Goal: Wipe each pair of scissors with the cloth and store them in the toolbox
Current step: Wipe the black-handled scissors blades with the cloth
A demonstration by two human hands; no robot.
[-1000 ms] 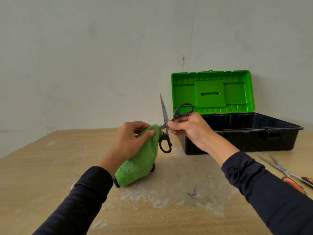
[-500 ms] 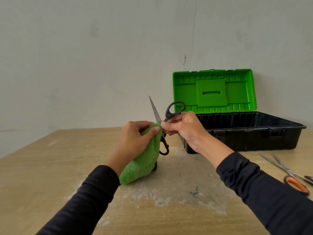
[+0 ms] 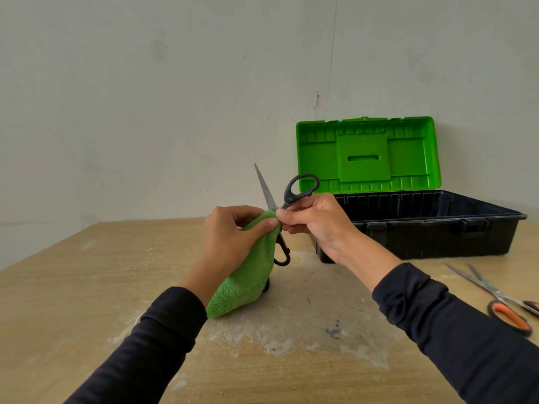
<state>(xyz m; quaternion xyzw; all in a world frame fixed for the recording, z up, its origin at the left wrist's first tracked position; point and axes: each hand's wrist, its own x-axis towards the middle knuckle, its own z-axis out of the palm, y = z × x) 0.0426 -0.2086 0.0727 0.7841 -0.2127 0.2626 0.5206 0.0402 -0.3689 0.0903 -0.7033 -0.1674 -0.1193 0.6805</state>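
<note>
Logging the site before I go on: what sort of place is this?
Probably a plain workshop or utility room: a worn, stained wooden table, a bare plastered wall, and an open toolbox with a green lid.

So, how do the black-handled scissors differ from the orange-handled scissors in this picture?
The black-handled scissors are held up in the air, pinched by the right hand, while the orange-handled scissors lie flat on the wooden table. One blade of the black-handled pair is wrapped in the green cloth that the left hand grips; the orange-handled pair is untouched. Both pairs are spread open and outside the black toolbox.
</note>
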